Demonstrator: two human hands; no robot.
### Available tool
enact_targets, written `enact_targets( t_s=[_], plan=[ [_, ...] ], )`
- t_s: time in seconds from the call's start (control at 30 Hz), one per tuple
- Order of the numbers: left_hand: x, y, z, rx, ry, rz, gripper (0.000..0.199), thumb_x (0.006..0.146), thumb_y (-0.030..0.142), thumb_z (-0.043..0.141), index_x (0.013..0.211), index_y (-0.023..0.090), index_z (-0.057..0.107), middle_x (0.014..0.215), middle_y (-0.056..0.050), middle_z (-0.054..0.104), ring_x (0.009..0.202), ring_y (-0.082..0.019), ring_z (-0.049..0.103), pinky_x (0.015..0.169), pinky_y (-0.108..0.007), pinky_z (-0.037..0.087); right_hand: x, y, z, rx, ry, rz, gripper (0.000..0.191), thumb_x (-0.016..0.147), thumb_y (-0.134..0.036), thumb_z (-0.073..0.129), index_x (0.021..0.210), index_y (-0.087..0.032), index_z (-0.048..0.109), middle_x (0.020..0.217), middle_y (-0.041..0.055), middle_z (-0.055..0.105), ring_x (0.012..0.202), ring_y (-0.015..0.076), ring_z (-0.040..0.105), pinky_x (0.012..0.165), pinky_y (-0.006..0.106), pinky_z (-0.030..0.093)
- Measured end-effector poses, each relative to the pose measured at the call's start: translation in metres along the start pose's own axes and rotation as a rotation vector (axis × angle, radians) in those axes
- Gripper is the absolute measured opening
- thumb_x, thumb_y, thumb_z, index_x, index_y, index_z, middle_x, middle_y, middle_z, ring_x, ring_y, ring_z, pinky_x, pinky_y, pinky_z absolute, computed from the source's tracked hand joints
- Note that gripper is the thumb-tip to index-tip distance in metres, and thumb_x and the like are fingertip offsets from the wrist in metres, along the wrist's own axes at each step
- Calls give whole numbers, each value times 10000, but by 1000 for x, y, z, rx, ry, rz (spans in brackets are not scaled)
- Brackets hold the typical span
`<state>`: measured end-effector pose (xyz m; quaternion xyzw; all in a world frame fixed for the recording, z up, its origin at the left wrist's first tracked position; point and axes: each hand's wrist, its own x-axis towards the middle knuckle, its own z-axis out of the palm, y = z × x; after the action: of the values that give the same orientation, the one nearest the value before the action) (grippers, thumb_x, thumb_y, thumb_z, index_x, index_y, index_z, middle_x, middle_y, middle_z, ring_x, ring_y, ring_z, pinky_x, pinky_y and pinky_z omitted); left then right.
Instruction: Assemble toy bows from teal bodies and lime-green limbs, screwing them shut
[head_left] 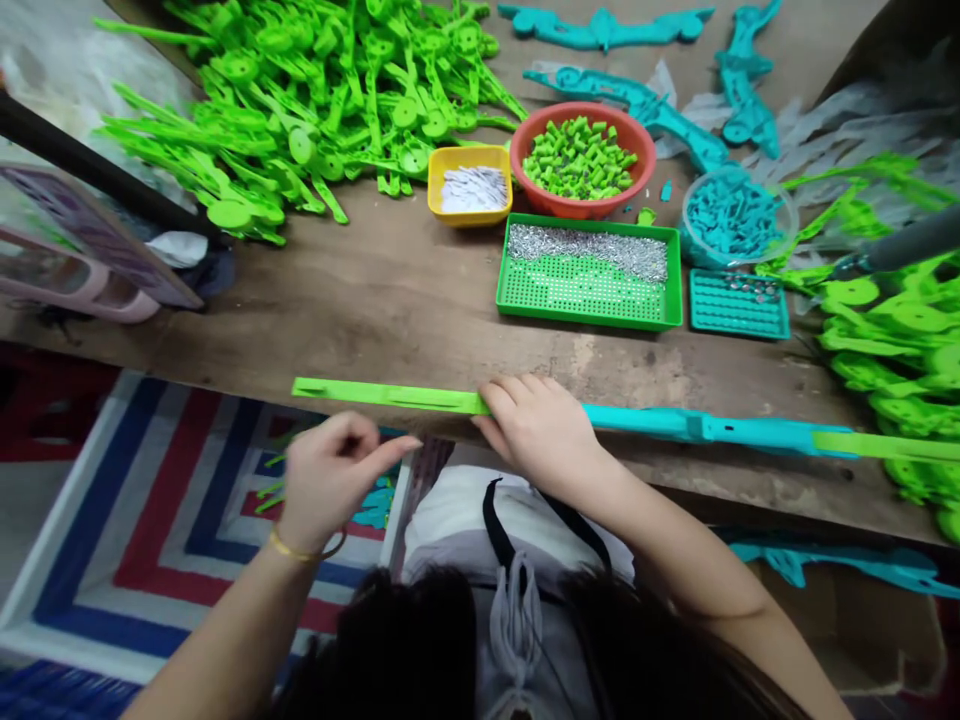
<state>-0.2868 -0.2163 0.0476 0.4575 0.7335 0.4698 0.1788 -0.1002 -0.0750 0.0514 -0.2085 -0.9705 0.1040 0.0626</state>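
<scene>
A long plastic toy bow, teal in the middle with lime-green limbs at both ends, lies along the front edge of the wooden table. My right hand wraps over it where the left green limb meets the teal part, hiding that joint. Just below the green limb, my left hand is apart from the bow. Its fingers are curled in and its thumb points right; whatever may be inside the curl is hidden.
Behind the bow stand a green perforated tray of small metal pieces, a yellow box of white strips, a red bowl of green parts, a clear tub and a teal tray. Green limbs pile at back left.
</scene>
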Motion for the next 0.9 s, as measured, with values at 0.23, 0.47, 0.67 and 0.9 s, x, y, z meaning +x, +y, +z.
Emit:
enact_targets(
  t_s=[0.23, 0.47, 0.67, 0.9],
  plan=[
    [25, -45, 64, -526, -163, 31, 292, 661, 302, 858, 895, 200, 716, 923, -61, 741, 930, -205, 688, 868, -347, 564, 3, -3, 2, -40, 58, -40, 224, 973, -275, 412, 941, -158, 600, 870, 68, 656, 803, 210, 563, 692, 339, 350],
    [29, -48, 62, -561, -198, 120, 227, 710, 263, 826, 902, 210, 717, 907, -59, 752, 901, -205, 697, 852, -358, 570, 4, 0, 3, -12, 51, -38, 211, 961, -268, 441, 907, -156, 612, 848, 76, 660, 796, 203, 554, 681, 338, 352],
    [52, -34, 23, -445, -343, 286, 313, 696, 238, 837, 983, 212, 714, 940, -74, 720, 906, -188, 674, 805, -315, 568, 12, -12, -1, 191, 96, -2, 265, 978, -293, 447, 1113, -132, 608, 1168, 123, 679, 1030, 220, 592, 848, 340, 405],
    [58, -30, 19, -328, -312, 406, 169, 728, 201, 809, 872, 203, 721, 830, -47, 704, 821, -177, 672, 762, -317, 570, 26, -19, 15, 326, 100, 18, 282, 996, -328, 400, 929, -168, 623, 915, 65, 692, 875, 186, 577, 772, 321, 371]
  ],
)
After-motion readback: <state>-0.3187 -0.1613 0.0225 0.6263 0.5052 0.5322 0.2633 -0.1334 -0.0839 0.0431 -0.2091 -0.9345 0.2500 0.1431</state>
